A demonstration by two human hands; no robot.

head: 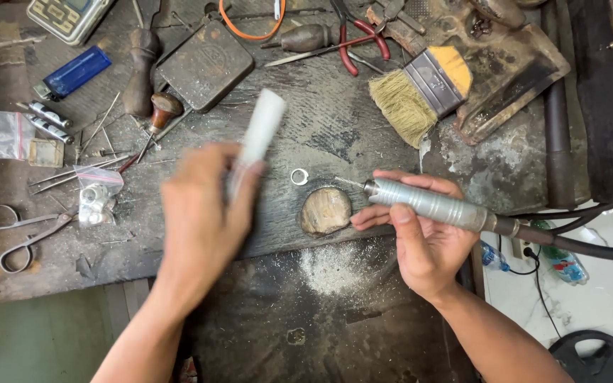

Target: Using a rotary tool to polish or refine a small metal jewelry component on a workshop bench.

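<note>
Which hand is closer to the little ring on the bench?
Left. The left hand, holding a white stick, is just left of the ring; the right hand, holding the rotary handpiece, is farther right.

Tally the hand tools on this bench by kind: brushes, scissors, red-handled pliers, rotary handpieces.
Brushes: 1, the paintbrush
Scissors: 1, the scissors
Red-handled pliers: 1, the pliers
Rotary handpieces: 1, the handpiece in the right hand
Total: 4
</note>
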